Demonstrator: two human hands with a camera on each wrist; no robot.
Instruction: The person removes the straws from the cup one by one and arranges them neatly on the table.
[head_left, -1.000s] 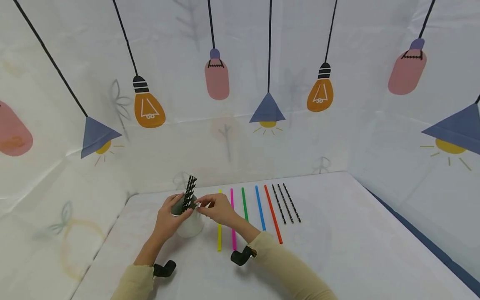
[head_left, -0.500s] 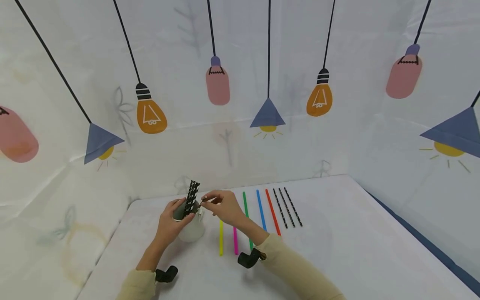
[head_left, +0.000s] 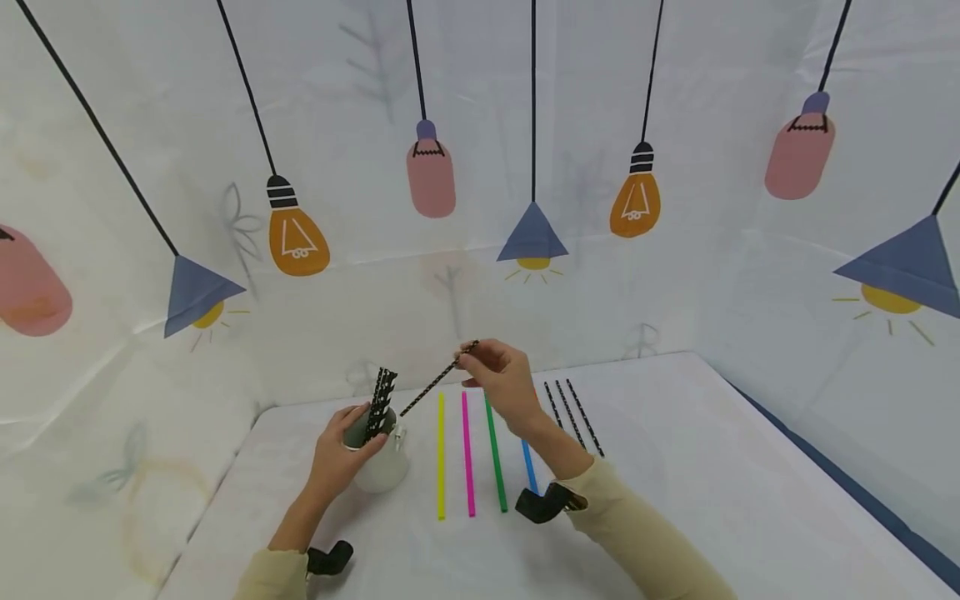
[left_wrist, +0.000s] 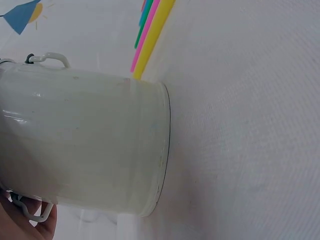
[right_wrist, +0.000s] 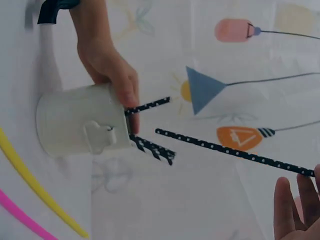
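My left hand (head_left: 333, 458) grips a white metal canister (head_left: 384, 471) at its rim, thumb on the near side and fingers round the back. Wire handles show on the canister (left_wrist: 85, 145) in the left wrist view. Several black straws with white patterns (head_left: 381, 398) poke up out of its mouth. Pinched by its upper end in my right hand (head_left: 506, 387) is a black straw with white dots (head_left: 437, 385), slanting down to the left. Its free lower end hangs in the air beside the canister's mouth; the right wrist view shows the dotted straw (right_wrist: 230, 150) apart from the canister (right_wrist: 70, 122).
On the white table (head_left: 697, 483) a yellow straw (head_left: 441, 458), a pink straw (head_left: 468, 458), a green straw (head_left: 497, 462) and a blue straw (head_left: 530, 467) lie in a row. Black dotted straws (head_left: 584, 417) lie to their right. A printed wall sheet (head_left: 480, 300) rises behind.
My right hand has moved up and right from the canister's rim, drawing a black dotted straw clear of it. My arm now covers the red straw. The left hand keeps its grip.
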